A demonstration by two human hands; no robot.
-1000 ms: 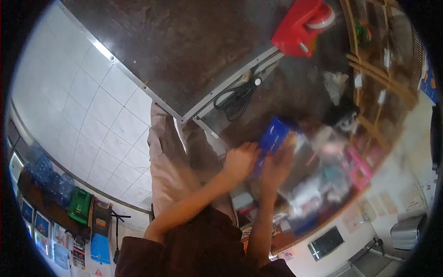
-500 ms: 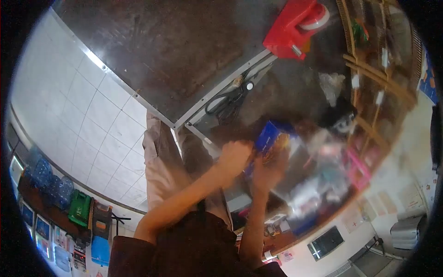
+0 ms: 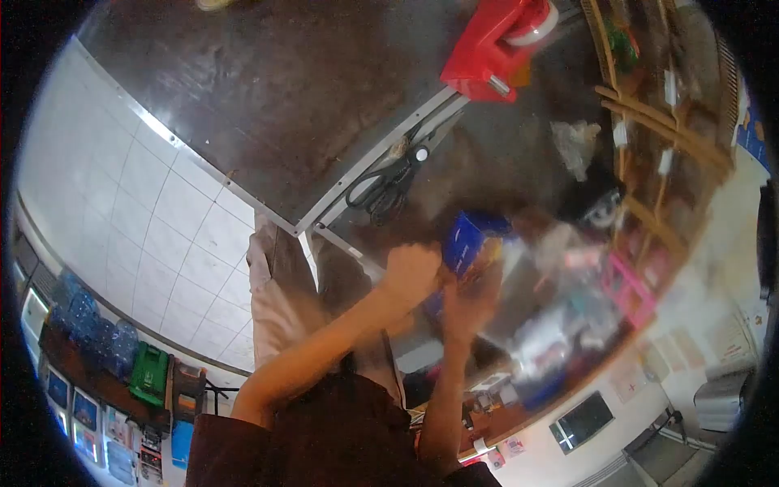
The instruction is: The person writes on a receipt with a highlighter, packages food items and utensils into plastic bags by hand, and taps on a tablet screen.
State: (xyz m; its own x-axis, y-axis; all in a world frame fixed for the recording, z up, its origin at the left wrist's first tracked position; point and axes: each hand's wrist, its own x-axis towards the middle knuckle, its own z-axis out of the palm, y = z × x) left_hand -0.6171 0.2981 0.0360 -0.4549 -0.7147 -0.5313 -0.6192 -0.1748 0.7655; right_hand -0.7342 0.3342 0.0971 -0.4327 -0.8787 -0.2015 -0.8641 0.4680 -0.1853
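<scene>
One blue carton (image 3: 464,243), pale lettering on its visible side, is held tilted above the near part of the bench (image 3: 268,97), close to the person's body. The right hand (image 3: 475,302), blurred, is closed around the carton's lower right side, with the fingers pointing away from the body. The left hand (image 3: 411,272) is curled into a loose fist just beside the carton's left edge; whether its fingers pinch that edge cannot be told. Beyond the left hand, scissors (image 3: 381,188) with black handles lie alongside a metal edging strip (image 3: 337,193) on the bench. At the far end of this strip sits a red tape dispenser (image 3: 479,53) bearing a white roll (image 3: 533,26). To the right of the carton are a crumpled clear plastic bag (image 3: 578,146), a black object (image 3: 596,195) too indistinct to identify, a pink plastic frame (image 3: 629,292) and, nearer the body, a blurred heap of plastic-wrapped articles (image 3: 552,341). Wooden slats (image 3: 665,130) run along the right side of the bench. White floor tiles (image 3: 178,227) extend at the left, beyond the bench's metal-trimmed border, and a green container (image 3: 149,373) rests on a shelf at lower left.
</scene>
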